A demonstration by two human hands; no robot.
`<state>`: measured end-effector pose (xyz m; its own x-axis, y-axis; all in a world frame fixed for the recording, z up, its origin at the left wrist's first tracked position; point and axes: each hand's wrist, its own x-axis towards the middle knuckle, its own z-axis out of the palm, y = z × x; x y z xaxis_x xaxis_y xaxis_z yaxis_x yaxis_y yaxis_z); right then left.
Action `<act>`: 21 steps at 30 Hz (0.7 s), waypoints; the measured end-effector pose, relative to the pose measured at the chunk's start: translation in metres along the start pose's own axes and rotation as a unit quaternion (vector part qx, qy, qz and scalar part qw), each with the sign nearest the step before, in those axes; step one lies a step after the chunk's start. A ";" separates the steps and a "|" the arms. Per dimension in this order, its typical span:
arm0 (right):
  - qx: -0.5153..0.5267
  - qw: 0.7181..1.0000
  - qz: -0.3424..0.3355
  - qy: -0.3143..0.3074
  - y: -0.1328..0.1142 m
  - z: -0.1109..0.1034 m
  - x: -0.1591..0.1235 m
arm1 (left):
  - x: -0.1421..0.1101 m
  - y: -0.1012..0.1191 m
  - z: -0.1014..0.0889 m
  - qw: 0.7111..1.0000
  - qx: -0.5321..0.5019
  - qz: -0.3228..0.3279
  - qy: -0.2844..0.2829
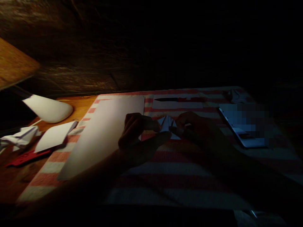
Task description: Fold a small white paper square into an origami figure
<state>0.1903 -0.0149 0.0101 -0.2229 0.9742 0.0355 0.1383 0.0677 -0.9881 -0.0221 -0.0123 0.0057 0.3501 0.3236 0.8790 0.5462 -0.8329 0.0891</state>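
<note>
Between my two hands, above the striped cloth, is a small folded piece of white paper (167,122) with several creases and a pointed top. My left hand (139,138) pinches its left side and lower edge with thumb and fingers. From the right, my right hand (195,127) grips the paper's other side, fingers bent around it. Dim light hides much of the fingers' detail. Just left of my left hand lies a large sheet of white paper (104,126).
A red-and-white striped cloth (170,171) covers the table. Behind my hands, a knife (180,99) rests on a paper strip (163,105). A lit tablet-like screen (239,126) lies right. Left are a lamp base (48,108), crumpled paper (22,137), a red-handled tool (28,157) and a white sheet (55,135).
</note>
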 end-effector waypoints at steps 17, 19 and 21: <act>0.153 0.983 0.060 -0.079 -0.001 0.000 0.002 | 0.000 0.004 0.004 0.998 -0.028 -0.048 -0.023; 0.142 0.986 0.059 -0.060 -0.004 -0.001 0.003 | -0.002 0.004 0.005 0.996 -0.009 -0.086 -0.005; 0.124 0.989 0.059 -0.053 -0.002 -0.002 0.003 | -0.002 0.005 0.008 0.990 -0.031 -0.139 0.008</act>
<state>0.1911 -0.0114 0.0126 -0.3214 0.9432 -0.0842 -0.0688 -0.1119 -0.9913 -0.0140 -0.0136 0.0009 0.1803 0.5369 0.8242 0.5714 -0.7392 0.3565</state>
